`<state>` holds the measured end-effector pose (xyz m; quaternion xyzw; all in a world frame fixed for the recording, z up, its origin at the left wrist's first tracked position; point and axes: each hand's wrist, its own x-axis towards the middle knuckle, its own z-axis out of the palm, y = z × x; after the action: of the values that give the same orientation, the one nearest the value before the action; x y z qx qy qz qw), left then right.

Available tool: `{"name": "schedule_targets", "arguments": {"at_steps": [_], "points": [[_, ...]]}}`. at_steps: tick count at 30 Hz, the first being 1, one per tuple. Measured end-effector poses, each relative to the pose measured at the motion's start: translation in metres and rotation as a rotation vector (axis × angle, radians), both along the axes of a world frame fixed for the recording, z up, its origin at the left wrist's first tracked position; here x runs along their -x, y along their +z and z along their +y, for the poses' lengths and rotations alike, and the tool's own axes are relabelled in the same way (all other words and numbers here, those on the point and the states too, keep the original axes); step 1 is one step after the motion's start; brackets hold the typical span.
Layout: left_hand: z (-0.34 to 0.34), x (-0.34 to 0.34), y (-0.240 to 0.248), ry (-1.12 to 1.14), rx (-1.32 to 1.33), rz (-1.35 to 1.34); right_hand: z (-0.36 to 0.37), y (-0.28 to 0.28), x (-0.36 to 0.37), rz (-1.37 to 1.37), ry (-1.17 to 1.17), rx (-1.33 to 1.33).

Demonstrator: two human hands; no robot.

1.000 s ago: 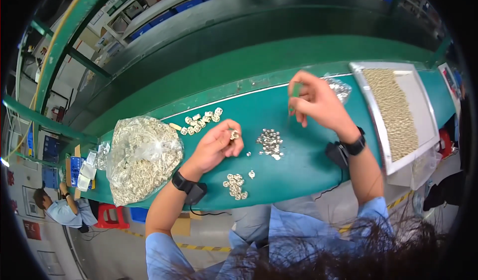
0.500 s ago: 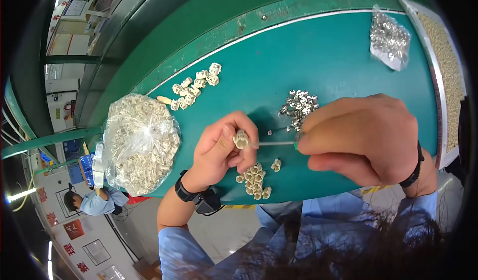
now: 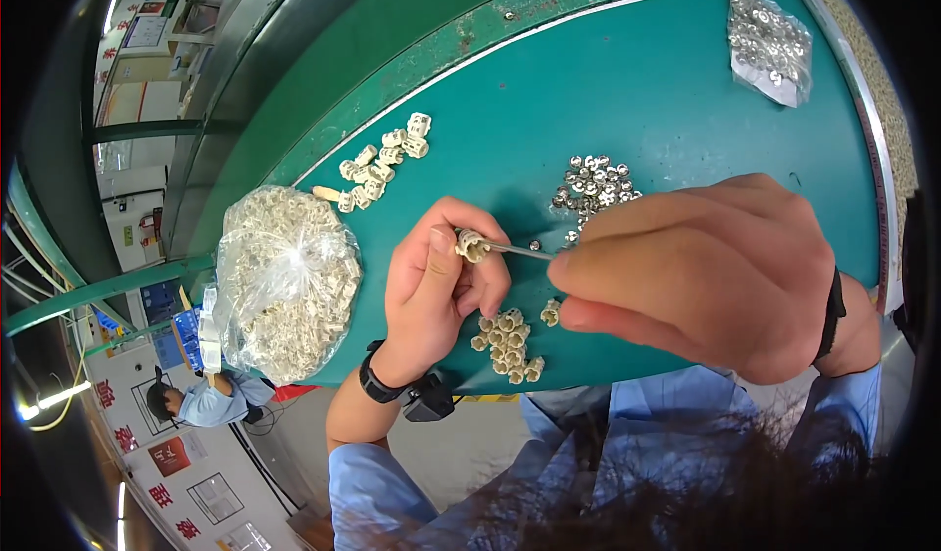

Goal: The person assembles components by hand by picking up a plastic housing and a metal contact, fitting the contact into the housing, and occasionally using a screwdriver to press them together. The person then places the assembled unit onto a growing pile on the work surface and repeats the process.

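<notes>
My left hand [image 3: 439, 276] pinches a small cream plastic part [image 3: 472, 246] between thumb and fingers above the green table [image 3: 627, 90]. My right hand [image 3: 701, 272] grips a thin metal tool [image 3: 515, 249] whose tip goes into that part. Below the hands lies a small heap of cream parts [image 3: 508, 340]. A pile of small silver metal pieces [image 3: 594, 183] sits just beyond the tool.
A clear bag full of cream parts [image 3: 284, 281] lies at the left. Loose cream parts [image 3: 380, 164] lie further back. A bag of silver pieces [image 3: 767, 36] and a tray [image 3: 877, 110] are at the right. Another person [image 3: 201, 399] sits far below left.
My right hand came down from the far right of the table to the left hand and now holds the tool against the cream part. The view has closed in on the hands.
</notes>
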<state>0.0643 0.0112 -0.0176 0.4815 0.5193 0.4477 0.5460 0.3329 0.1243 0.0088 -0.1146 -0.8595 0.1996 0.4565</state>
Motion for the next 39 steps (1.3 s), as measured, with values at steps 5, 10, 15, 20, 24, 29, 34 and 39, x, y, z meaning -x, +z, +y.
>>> {"name": "schedule_targets", "arguments": {"at_steps": [5, 10, 15, 20, 24, 29, 34, 39], "points": [[-0.003, -0.001, -0.001, 0.003, -0.006, 0.004, -0.002, -0.004, 0.005, 0.002, 0.002, -0.078], [-0.010, 0.001, -0.011, 0.043, -0.027, -0.021, -0.010, -0.009, 0.011, 0.066, -0.029, -0.109], [-0.012, 0.001, -0.012, 0.040, 0.048, -0.039, -0.015, -0.009, 0.011, 0.061, -0.028, -0.068], [-0.012, 0.003, -0.011, 0.070, -0.005, 0.062, -0.010, -0.006, 0.007, -0.023, 0.010, 0.033], [-0.018, 0.011, -0.023, 0.140, -0.058, 0.175, -0.003, -0.009, 0.014, 0.043, 0.048, 0.148], [-0.022, 0.004, -0.011, 0.175, -0.273, 0.417, -0.009, -0.010, 0.016, 0.126, 0.107, 0.379], [-0.016, 0.002, -0.010, 0.187, -0.462, 0.552, -0.011, -0.013, 0.020, 0.171, 0.120, 0.407], [-0.029, 0.020, -0.031, 0.220, -0.375, 0.422, -0.013, -0.012, 0.016, 0.148, 0.175, 0.302]]}}
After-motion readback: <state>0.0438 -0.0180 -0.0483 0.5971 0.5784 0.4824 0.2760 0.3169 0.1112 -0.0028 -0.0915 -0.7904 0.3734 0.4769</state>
